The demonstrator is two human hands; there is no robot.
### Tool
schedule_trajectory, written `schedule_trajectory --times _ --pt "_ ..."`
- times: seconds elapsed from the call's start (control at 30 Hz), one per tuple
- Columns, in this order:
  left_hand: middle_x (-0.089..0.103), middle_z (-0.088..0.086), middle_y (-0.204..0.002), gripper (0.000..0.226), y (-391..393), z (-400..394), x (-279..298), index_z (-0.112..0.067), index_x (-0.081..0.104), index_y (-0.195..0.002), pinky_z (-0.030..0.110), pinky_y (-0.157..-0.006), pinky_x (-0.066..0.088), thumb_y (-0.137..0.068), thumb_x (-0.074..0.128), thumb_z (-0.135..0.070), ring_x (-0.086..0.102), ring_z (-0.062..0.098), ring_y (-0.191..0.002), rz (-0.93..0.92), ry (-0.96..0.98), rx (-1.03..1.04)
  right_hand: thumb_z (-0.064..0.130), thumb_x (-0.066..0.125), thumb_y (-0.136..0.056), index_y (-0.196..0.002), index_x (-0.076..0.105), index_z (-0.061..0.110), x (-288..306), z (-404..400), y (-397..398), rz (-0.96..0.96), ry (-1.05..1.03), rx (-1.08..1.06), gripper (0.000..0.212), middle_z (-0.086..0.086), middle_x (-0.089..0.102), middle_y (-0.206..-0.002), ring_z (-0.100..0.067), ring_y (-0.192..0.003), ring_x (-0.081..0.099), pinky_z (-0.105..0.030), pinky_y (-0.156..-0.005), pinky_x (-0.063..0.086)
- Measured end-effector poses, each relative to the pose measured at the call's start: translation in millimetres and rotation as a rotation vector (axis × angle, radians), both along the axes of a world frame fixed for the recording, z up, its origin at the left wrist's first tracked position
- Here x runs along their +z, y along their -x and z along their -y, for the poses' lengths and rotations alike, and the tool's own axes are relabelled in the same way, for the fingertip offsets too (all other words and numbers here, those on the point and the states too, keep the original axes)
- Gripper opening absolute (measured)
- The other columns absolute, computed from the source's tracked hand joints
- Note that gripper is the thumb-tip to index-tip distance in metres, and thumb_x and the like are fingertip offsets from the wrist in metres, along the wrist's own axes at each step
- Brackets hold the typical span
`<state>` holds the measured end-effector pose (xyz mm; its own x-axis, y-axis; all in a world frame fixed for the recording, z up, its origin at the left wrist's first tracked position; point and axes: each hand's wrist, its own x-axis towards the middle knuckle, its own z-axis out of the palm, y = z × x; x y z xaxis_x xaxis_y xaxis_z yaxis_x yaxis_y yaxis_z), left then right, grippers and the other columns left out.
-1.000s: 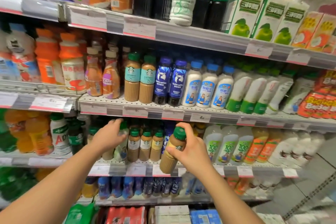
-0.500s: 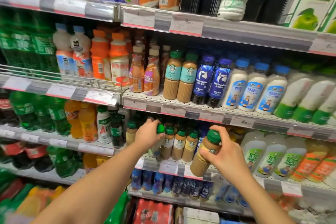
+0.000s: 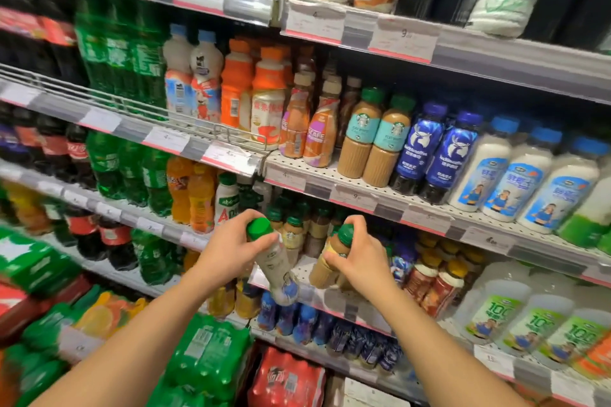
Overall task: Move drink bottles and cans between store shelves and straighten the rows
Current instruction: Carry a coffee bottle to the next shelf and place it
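My left hand (image 3: 228,249) grips a pale bottle with a green cap (image 3: 272,263), tilted, out in front of the shelf edge. My right hand (image 3: 362,258) holds a tan coffee bottle with a green cap (image 3: 329,266) by its neck, just in front of the third shelf (image 3: 334,302). Behind the two bottles stands a row of similar green-capped coffee bottles (image 3: 292,235) on that shelf. Both bottles are apart from each other, about a hand's width.
The shelf above (image 3: 357,196) carries coffee bottles (image 3: 373,142), blue bottles (image 3: 433,149) and white milk bottles (image 3: 515,172). Green and orange soda bottles (image 3: 158,175) fill the left bay. Packs of green bottles (image 3: 208,350) and red cans (image 3: 284,380) lie below.
My left hand has pulled the pale green-capped bottle out of the row and off the shelf. My right hand keeps its coffee bottle. The view has swung left.
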<state>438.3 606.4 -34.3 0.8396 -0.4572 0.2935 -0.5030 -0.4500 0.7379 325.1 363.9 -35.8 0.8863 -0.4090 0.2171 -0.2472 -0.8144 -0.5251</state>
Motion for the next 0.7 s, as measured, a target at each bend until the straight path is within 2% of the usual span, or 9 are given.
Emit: schedule_trajectory --times 0.1,0.17,0.3,0.5,0.57,0.7 --pt "0.068 -0.015 -0.091 0.027 6.1 -30.2 10.8 -0.032 0.063 -0.105 0.020 -0.068 0.051 -0.086 0.075 -0.048 0.063 -0.002 -0.082 -0.007 0.016 0.012 0.041 0.080 -0.081 -0.128 0.037 0.024 -12.3 -9.0 -33.3 -0.080 0.106 0.042 0.066 -0.004 0.052 -0.117 -0.030 -0.098 0.059 -0.037 -0.077 0.042" --pt "0.069 -0.015 -0.090 0.025 11.4 -48.4 13.3 -0.033 0.064 -0.103 0.015 -0.065 0.049 -0.086 0.075 -0.047 0.063 -0.004 -0.082 -0.016 0.014 0.028 0.041 0.079 -0.084 -0.129 0.036 0.021 -21.3 -14.1 -52.3 -0.148 0.184 0.055 0.066 -0.007 0.048 -0.119 -0.035 -0.098 0.060 -0.040 -0.075 0.044" --pt "0.068 -0.015 -0.088 0.024 18.5 -76.0 12.3 -0.038 0.061 -0.101 0.013 -0.062 0.044 -0.085 0.077 -0.048 0.063 -0.002 -0.080 0.006 -0.003 0.075 0.041 0.076 -0.088 -0.136 0.034 0.019 -30.4 -21.1 -76.0 -0.250 0.300 0.015 0.067 -0.011 0.051 -0.125 -0.040 -0.106 0.064 -0.043 -0.079 0.050" --pt "0.070 -0.011 -0.086 0.025 21.4 -94.5 3.8 -0.036 0.063 -0.100 0.025 -0.065 0.052 -0.085 0.075 -0.052 0.065 0.004 -0.077 -0.019 -0.018 0.083 0.049 0.074 -0.087 -0.148 0.034 0.016 -34.2 -22.7 -92.5 -0.315 0.431 -0.078 0.080 -0.011 0.060 -0.130 -0.037 -0.112 0.066 -0.044 -0.085 0.054" --pt "0.070 -0.011 -0.085 0.027 21.9 -95.3 -0.2 -0.036 0.063 -0.099 0.026 -0.065 0.052 -0.084 0.073 -0.056 0.065 0.005 -0.077 -0.027 -0.018 0.074 0.051 0.073 -0.088 -0.149 0.033 0.015 -37.0 -20.9 -96.1 -0.330 0.448 -0.095 0.081 -0.011 0.063 -0.128 -0.035 -0.111 0.066 -0.044 -0.085 0.055" --pt "0.069 -0.007 -0.079 0.039 21.7 -90.6 -5.8 -0.035 0.061 -0.097 0.038 -0.063 0.055 -0.078 0.064 -0.070 0.064 0.008 -0.066 -0.021 -0.045 0.055 0.056 0.073 -0.086 -0.146 0.037 0.016 -39.3 -17.9 -102.5 -0.337 0.456 -0.131 0.080 -0.009 0.067 -0.119 -0.033 -0.107 0.068 -0.043 -0.082 0.058"
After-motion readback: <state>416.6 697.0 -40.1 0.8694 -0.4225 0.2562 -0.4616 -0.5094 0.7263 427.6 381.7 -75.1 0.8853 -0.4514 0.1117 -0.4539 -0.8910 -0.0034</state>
